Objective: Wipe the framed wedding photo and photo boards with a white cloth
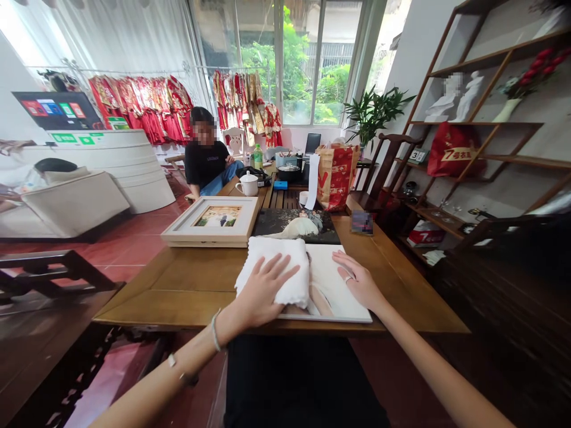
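At the left of the table (187, 294), a framed picture (176, 230) lies flat, face up. Beyond it sits a person in a black shirt (203, 163); a white lidded cup (248, 185) stands to that person's right in view. The left hand (263, 294) lies palm down on a folded white cloth (300, 290), fingers spread and loose, not clenched. The cloth rests on the left part of a pale picture (345, 304), at the table's near edge. A dark picture (297, 227) lies just behind. The right hand (360, 282) rests on the pale picture's right side, fingers extended, grasping nothing.
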The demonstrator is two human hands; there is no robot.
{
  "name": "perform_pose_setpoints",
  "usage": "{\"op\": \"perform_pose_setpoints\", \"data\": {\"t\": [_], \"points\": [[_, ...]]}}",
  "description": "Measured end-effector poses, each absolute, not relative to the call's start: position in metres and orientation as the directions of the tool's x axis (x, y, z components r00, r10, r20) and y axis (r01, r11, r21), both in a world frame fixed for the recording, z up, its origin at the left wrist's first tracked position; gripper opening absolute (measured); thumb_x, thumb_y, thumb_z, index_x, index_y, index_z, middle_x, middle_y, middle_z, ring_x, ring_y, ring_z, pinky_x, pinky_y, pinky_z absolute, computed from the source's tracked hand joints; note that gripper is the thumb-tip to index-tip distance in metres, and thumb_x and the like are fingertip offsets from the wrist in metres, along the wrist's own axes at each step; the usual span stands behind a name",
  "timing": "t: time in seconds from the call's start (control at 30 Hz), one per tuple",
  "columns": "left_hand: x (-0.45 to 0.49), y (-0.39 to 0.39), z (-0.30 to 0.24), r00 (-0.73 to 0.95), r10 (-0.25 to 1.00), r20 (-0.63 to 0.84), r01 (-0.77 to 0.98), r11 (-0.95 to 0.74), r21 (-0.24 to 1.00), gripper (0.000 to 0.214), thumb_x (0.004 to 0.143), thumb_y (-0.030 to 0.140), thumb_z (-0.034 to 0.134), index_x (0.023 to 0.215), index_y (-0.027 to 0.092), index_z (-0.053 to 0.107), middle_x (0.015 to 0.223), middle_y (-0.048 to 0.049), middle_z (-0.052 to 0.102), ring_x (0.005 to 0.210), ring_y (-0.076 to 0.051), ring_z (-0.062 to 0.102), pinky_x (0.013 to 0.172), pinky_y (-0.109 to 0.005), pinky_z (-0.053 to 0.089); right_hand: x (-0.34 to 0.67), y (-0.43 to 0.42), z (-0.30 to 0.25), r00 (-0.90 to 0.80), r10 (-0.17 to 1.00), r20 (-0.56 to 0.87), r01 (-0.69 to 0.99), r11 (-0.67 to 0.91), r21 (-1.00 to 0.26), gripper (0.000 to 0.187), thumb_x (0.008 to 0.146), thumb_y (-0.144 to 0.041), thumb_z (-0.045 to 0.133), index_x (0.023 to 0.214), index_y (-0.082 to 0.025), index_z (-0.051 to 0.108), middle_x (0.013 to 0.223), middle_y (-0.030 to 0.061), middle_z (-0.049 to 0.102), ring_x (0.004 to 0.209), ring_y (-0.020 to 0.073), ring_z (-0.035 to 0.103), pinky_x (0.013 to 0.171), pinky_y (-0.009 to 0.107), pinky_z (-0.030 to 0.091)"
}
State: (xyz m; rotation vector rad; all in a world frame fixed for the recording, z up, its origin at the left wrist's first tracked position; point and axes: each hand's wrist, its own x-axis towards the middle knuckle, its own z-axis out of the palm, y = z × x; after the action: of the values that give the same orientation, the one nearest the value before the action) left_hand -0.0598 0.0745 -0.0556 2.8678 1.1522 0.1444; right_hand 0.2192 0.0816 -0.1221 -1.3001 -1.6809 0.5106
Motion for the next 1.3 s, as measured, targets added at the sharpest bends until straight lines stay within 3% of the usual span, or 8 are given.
{"op": "perform_pose_setpoints", "data": {"t": [0.13, 0.3, 0.5, 0.83, 1.13, 1.3], "points": [[-0.064, 0.033, -0.050, 0.748, 0.664, -0.008, 0.661, -0.743, 0.108, 0.094, 0.060, 0.021, 0.053, 0.147, 0.027, 0.019, 0.155, -0.0037, 0.009, 0.142, -0.031, 0.004, 0.111, -0.057, 0.004, 0.219, 0.082, -0.123, -0.022, 0.910, 0.414, 0.532, 0.361, -0.766, 0.033, 0.086, -0.032, 0.050, 0.113, -0.022, 0.065, 0.131, 0.0100, 0.058, 0.131, 0.0252, 0.044, 0.111, 0.049, 0.030], [-0.063, 0.016, -0.046, 0.775, 0.631, -0.033, 0.629, -0.763, 0.149, 0.093, 0.062, 0.023, 0.054, 0.147, 0.030, 0.019, 0.155, -0.0030, 0.009, 0.141, -0.032, 0.006, 0.111, -0.057, 0.004, 0.219, 0.080, -0.123, -0.018, 0.904, 0.426, 0.531, 0.370, -0.762, 0.032, 0.086, -0.031, 0.050, 0.113, -0.023, 0.066, 0.130, 0.0089, 0.059, 0.130, 0.0250, 0.044, 0.111, 0.049, 0.030], [-0.057, 0.058, -0.044, 0.747, 0.664, 0.036, 0.654, -0.743, 0.138, 0.079, 0.071, 0.027, 0.054, 0.145, 0.028, 0.026, 0.154, -0.0058, 0.019, 0.140, -0.032, 0.015, 0.110, -0.057, 0.013, 0.217, 0.077, -0.120, -0.010, 0.902, 0.432, 0.523, 0.373, -0.766, 0.032, 0.086, -0.033, 0.051, 0.113, -0.025, 0.066, 0.129, 0.0082, 0.060, 0.130, 0.0252, 0.045, 0.111, 0.050, 0.031], [-0.039, 0.144, -0.051, 0.683, 0.722, 0.113, 0.725, -0.688, 0.014, 0.063, 0.084, 0.030, 0.048, 0.143, 0.020, 0.030, 0.151, -0.0119, 0.027, 0.138, -0.031, 0.023, 0.107, -0.055, 0.019, 0.216, 0.075, -0.120, -0.012, 0.906, 0.424, 0.518, 0.368, -0.772, 0.032, 0.087, -0.034, 0.051, 0.114, -0.024, 0.065, 0.130, 0.0086, 0.058, 0.130, 0.0250, 0.044, 0.111, 0.049, 0.030], [-0.052, 0.083, -0.053, 0.656, 0.750, 0.083, 0.743, -0.661, 0.100, 0.075, 0.073, 0.026, 0.052, 0.145, 0.025, 0.028, 0.154, -0.0085, 0.019, 0.141, -0.032, 0.013, 0.109, -0.058, 0.012, 0.215, 0.079, -0.121, -0.013, 0.902, 0.431, 0.517, 0.375, -0.769, 0.032, 0.087, -0.034, 0.051, 0.114, -0.024, 0.065, 0.130, 0.0086, 0.059, 0.130, 0.0254, 0.045, 0.111, 0.050, 0.030], [-0.061, 0.031, -0.047, 0.740, 0.673, -0.026, 0.668, -0.729, 0.152, 0.090, 0.064, 0.024, 0.054, 0.147, 0.027, 0.019, 0.155, -0.0048, 0.010, 0.141, -0.033, 0.003, 0.110, -0.060, 0.003, 0.214, 0.084, -0.122, -0.014, 0.905, 0.425, 0.527, 0.368, -0.766, 0.032, 0.087, -0.033, 0.050, 0.113, -0.023, 0.066, 0.130, 0.0090, 0.059, 0.130, 0.0252, 0.044, 0.111, 0.049, 0.030]]}}
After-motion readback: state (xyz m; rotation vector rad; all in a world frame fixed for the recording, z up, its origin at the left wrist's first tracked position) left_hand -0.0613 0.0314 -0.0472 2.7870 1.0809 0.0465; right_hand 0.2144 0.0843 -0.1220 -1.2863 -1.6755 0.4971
